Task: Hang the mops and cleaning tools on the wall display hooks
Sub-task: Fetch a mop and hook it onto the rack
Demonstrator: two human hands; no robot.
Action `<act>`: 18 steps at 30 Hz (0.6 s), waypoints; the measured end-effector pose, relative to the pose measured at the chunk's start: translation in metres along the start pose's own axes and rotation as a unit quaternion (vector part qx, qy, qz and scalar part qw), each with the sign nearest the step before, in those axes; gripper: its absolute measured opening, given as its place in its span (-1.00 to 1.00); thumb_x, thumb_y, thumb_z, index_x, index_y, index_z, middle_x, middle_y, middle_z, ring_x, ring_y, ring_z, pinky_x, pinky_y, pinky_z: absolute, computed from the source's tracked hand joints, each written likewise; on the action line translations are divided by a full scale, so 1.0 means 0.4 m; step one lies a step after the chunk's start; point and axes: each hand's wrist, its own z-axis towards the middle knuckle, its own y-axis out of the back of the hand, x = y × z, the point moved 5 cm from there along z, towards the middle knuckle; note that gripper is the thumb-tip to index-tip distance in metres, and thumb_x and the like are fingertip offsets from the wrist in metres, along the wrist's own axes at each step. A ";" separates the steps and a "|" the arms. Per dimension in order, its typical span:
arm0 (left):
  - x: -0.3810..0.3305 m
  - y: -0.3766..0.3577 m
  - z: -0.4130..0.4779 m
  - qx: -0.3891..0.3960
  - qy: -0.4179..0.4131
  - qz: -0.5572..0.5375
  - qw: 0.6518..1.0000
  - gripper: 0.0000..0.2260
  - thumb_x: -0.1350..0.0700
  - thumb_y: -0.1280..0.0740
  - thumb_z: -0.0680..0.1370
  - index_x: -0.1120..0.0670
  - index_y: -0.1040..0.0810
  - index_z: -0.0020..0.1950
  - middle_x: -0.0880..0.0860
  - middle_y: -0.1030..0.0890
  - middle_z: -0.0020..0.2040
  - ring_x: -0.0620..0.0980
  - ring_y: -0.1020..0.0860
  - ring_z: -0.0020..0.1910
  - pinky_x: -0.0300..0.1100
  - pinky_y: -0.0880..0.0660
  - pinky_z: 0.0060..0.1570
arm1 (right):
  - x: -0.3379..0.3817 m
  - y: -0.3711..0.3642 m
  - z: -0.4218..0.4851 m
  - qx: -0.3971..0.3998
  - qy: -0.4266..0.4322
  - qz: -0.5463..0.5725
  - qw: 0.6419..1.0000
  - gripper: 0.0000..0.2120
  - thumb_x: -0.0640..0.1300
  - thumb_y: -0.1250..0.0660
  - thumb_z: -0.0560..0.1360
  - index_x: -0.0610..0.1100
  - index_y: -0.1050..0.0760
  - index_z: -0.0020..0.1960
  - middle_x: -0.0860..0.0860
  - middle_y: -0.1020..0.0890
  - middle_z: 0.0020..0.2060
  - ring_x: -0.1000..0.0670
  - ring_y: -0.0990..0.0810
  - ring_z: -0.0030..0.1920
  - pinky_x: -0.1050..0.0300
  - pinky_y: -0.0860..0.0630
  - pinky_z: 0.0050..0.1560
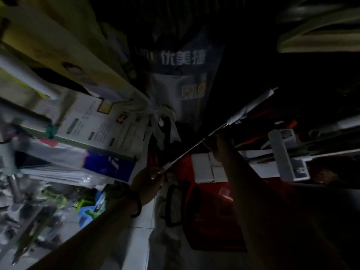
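1. Pole (187, 152): thin and metallic, running on a slant from the centre of the frame to the upper right. White wrap (251, 108) covers its upper part.
2. Left hand (150, 178): lower centre, fingers curled round the pole's lower end. Dark wristband (136, 203) on the wrist.
3. Right hand (216, 145): right of centre, higher up the pole, fingers closed on it; the dim light hides finger detail.
4. Bag (183, 59): dark with white characters, upper centre.
5. Boxes (97, 121): printed and stacked, at left.
6. Mop head (280, 156): white, at right.
7. Floor (136, 240): pale tiles, lower centre.
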 end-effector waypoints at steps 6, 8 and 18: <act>0.030 -0.021 0.061 -0.060 -0.003 -0.001 0.998 -0.87 0.09 -0.33 0.64 -0.13 -0.58 -0.04 0.06 -0.67 -0.10 0.13 -0.65 -0.08 -0.03 -0.54 -0.18 | 0.030 0.020 0.088 0.001 0.003 -0.035 0.999 -0.84 -0.33 -0.18 0.71 -0.14 -0.49 0.09 -0.02 -0.64 -0.08 -0.03 -0.63 -0.01 0.01 -0.64 0.04; 0.020 -0.032 0.078 -0.068 -0.005 0.005 0.998 -0.92 0.03 -0.34 0.63 -0.18 -0.55 0.04 0.00 -0.66 -0.01 0.03 -0.64 -0.04 -0.18 -0.50 -0.21 | 0.023 0.026 0.109 -0.024 -0.013 -0.005 1.000 -0.86 -0.21 -0.20 0.73 -0.13 -0.47 0.26 -0.04 -0.64 -0.06 -0.04 -0.66 -0.07 0.04 -0.67 -0.15; -0.050 -0.076 0.100 -0.057 -0.114 0.334 0.934 -0.66 -0.05 -0.28 0.64 -0.07 -0.45 0.41 0.01 -0.57 0.29 0.04 -0.59 0.21 -0.02 -0.59 0.14 | 0.029 0.048 0.138 -0.017 0.000 -0.100 0.995 -0.86 -0.12 -0.20 0.75 -0.12 -0.51 0.09 -0.01 -0.49 -0.18 0.08 -0.54 -0.25 0.23 -0.54 -0.29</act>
